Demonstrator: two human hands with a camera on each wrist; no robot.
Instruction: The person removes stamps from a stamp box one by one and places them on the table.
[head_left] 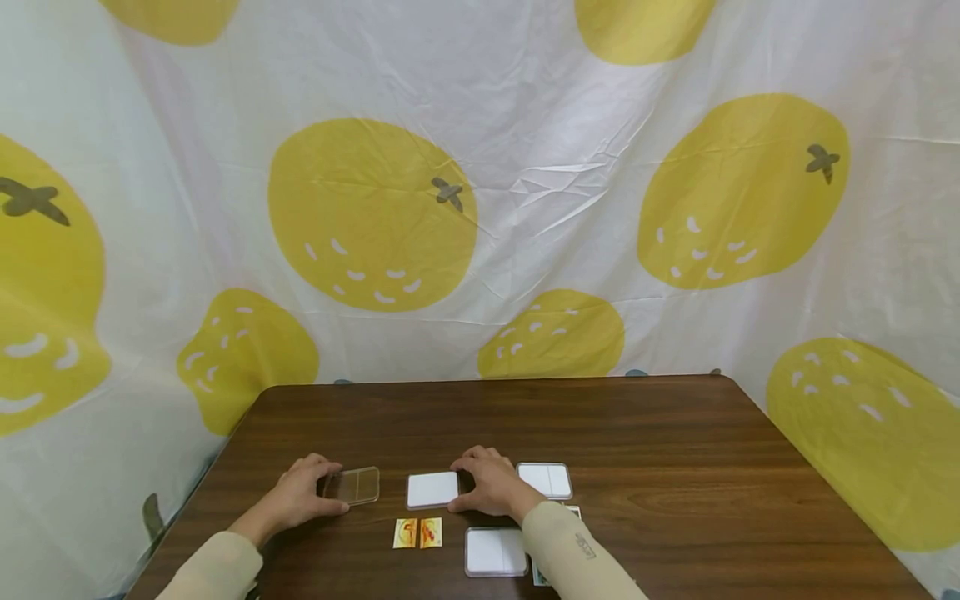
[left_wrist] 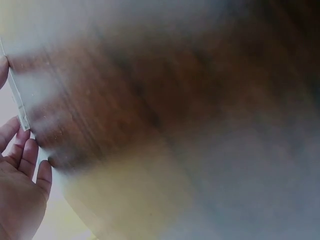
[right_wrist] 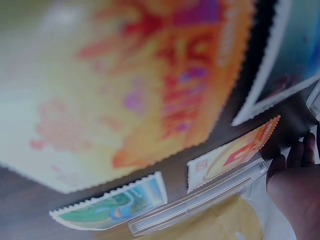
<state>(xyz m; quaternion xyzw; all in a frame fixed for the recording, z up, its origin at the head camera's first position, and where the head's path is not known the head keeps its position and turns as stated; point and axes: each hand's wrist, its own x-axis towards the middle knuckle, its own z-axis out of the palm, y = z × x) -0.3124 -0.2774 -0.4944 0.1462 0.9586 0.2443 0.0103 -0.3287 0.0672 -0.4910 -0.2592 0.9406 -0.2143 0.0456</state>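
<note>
In the head view my left hand (head_left: 302,492) grips the left end of a clear, see-through plastic lid (head_left: 362,485), thumb at the near side and fingers at the far side. In the left wrist view the left hand (left_wrist: 22,175) has its fingertips at the lid's thin edge (left_wrist: 21,107). Right of it, my right hand (head_left: 487,485) holds the right end of a flat clear case with a white insert (head_left: 432,490) between thumb and fingers. Below these lie two small orange and yellow stamps (head_left: 406,533), side by side. The right hand (right_wrist: 297,197) shows at the right wrist view's edge.
One white-lined case (head_left: 544,480) lies beyond the right wrist, another (head_left: 496,552) nearer, beside the right sleeve. The forearm partly covers more stamps (head_left: 540,577). In the right wrist view, a large orange stamp (right_wrist: 150,100) and a green-blue stamp (right_wrist: 117,204) lie close. Brown wooden table (head_left: 712,483).
</note>
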